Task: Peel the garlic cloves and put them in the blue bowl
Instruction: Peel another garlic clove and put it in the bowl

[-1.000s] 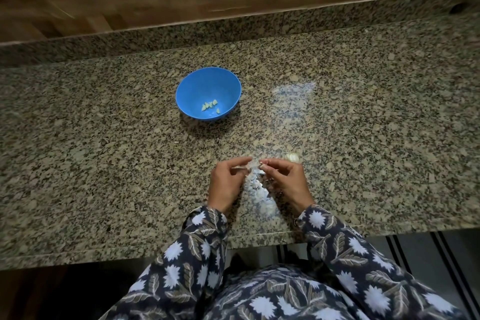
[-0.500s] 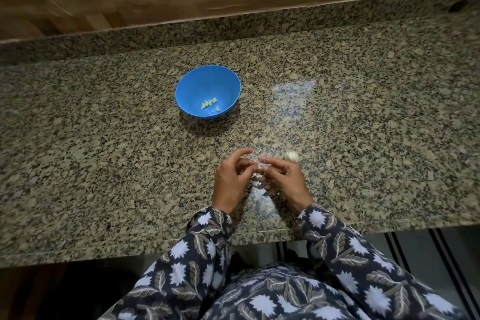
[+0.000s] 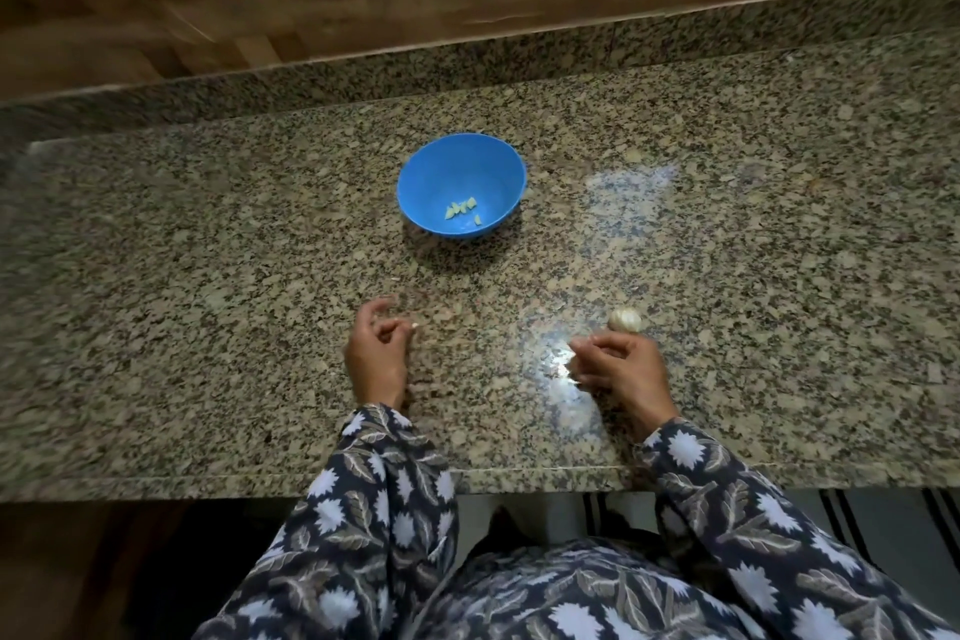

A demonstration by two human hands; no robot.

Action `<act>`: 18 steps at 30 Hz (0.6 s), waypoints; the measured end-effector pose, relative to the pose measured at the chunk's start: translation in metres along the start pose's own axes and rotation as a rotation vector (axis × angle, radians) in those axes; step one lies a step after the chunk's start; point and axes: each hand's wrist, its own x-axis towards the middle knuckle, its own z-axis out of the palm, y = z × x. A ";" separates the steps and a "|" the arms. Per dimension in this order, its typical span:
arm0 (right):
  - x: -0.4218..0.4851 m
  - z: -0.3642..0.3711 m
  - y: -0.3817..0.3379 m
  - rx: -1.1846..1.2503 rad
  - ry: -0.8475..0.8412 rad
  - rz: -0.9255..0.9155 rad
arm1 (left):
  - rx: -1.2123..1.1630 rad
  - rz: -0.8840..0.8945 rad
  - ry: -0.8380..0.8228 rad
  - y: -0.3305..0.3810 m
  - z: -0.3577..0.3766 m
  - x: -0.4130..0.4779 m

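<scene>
The blue bowl [image 3: 415, 177] stands on the granite counter beyond my hands, with several peeled garlic cloves [image 3: 460, 210] in its bottom. My left hand [image 3: 376, 356] is near the counter's front and below the bowl, fingers curled, pinching a small pale garlic clove [image 3: 414, 326] at the fingertips. My right hand [image 3: 621, 372] rests further right with its fingers curled shut. Glare on the stone hides whether it holds any peel. A whole garlic bulb [image 3: 625, 320] lies on the counter just beyond the right hand's knuckles.
The granite counter [image 3: 208, 301] ends in a raised granite lip and a wooden wall at the back. Its front edge runs just under my wrists. A bright reflection [image 3: 561, 364] sits on the stone between my hands.
My hands were together at the middle, working on one clove. Now they have parted: the left moved left with the clove, and the right moved right towards the bulb.
</scene>
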 end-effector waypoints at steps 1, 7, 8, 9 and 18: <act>0.000 -0.001 0.001 0.009 0.000 0.007 | 0.027 -0.004 -0.010 -0.005 -0.003 0.003; 0.002 -0.002 0.004 0.028 0.023 0.037 | -0.054 0.022 0.167 -0.005 -0.005 -0.008; 0.003 -0.003 0.004 0.034 0.039 0.038 | -0.050 0.065 0.194 -0.003 -0.004 -0.014; 0.003 -0.004 0.005 0.038 0.054 0.038 | -0.031 0.125 0.181 -0.002 0.000 -0.022; -0.005 -0.018 0.002 0.076 0.156 0.059 | 0.504 0.451 -0.510 -0.005 0.078 -0.075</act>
